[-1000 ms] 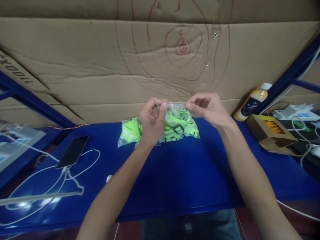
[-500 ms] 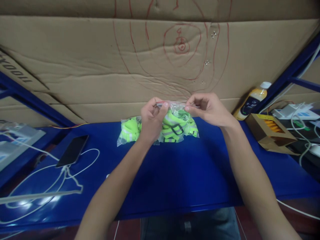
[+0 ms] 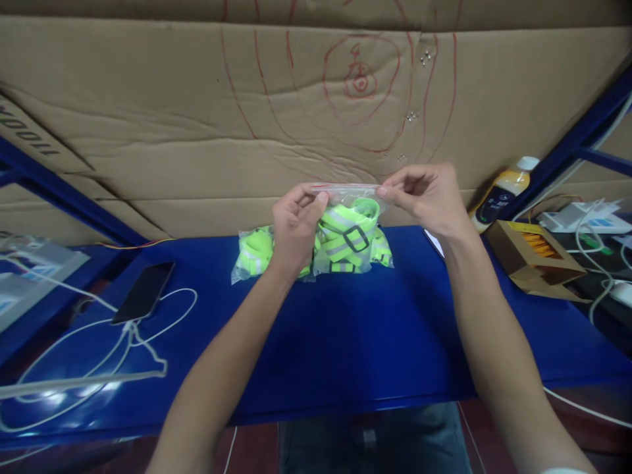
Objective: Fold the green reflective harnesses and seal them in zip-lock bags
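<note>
A clear zip-lock bag (image 3: 345, 196) hangs between my hands, its red-lined seal stretched along the top. Inside it lies a folded neon-green strap (image 3: 340, 230) with grey reflective stripes and a black buckle (image 3: 356, 239). My left hand (image 3: 300, 220) pinches the left end of the seal between thumb and fingers. At the right end, the thumb and forefinger of my right hand (image 3: 424, 194) close on the bag's top corner. Behind and beside it, more bagged neon-green straps (image 3: 255, 250) rest on the blue table (image 3: 345, 342), partly hidden by my left hand.
A black phone (image 3: 144, 293) with white cables lies at left. On the right stand a yellow drink bottle (image 3: 501, 197) and an open cardboard box (image 3: 540, 263) holding orange packets. Marked cardboard (image 3: 172, 118) forms the back wall. A white-faced item (image 3: 434, 243) shows partly behind my right wrist.
The bag's top edge has risen and is pulled straighter, with the strap and buckle more exposed. My right hand has moved slightly up and to the right.
</note>
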Demonstrator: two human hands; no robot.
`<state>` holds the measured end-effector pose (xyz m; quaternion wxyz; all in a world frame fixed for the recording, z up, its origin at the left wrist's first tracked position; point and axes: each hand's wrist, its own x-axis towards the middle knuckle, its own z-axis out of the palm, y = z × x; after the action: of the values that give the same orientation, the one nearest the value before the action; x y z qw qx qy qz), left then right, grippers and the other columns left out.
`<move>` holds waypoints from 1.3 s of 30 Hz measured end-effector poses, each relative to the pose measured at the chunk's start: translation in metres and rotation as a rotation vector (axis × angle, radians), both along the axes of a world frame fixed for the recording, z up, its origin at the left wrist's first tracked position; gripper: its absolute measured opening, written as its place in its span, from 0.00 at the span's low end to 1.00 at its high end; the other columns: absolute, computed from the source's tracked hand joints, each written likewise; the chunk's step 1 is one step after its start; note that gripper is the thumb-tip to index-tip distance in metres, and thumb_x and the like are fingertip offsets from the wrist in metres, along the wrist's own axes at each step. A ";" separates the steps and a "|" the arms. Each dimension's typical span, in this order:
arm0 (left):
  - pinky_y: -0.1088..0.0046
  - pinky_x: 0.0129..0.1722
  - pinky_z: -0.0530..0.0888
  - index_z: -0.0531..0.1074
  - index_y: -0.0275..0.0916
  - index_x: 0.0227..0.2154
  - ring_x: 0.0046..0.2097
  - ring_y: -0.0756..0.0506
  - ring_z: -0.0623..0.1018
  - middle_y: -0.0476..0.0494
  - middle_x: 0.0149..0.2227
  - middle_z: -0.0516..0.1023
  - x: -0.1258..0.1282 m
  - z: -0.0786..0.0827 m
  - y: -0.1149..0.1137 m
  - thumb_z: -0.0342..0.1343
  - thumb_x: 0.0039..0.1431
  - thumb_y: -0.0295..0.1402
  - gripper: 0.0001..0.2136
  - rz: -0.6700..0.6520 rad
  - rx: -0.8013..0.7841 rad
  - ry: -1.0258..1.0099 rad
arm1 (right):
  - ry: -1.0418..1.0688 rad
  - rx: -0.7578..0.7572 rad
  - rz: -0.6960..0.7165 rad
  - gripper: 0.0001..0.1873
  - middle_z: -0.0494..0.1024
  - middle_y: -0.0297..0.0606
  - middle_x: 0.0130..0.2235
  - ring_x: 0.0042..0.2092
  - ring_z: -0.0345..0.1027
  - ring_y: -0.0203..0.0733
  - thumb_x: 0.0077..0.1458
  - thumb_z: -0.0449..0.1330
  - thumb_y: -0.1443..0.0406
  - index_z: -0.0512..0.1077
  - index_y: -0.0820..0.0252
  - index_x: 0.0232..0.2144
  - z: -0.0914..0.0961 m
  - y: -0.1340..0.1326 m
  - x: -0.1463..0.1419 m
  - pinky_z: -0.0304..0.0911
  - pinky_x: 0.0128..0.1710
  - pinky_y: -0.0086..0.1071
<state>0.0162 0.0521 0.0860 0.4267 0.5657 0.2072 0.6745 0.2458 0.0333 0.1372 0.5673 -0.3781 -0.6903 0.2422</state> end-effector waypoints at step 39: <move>0.74 0.37 0.79 0.81 0.38 0.32 0.31 0.50 0.80 0.46 0.30 0.83 0.016 -0.002 -0.016 0.72 0.60 0.51 0.19 0.126 0.131 0.161 | -0.361 -0.020 0.098 0.07 0.77 0.35 0.28 0.31 0.65 0.36 0.60 0.66 0.63 0.80 0.61 0.33 0.001 -0.020 -0.032 0.59 0.33 0.34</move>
<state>0.0322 0.0358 0.0841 0.3278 0.6306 0.2314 0.6643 0.2134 0.0130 0.1382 0.4182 -0.3870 -0.7960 0.2044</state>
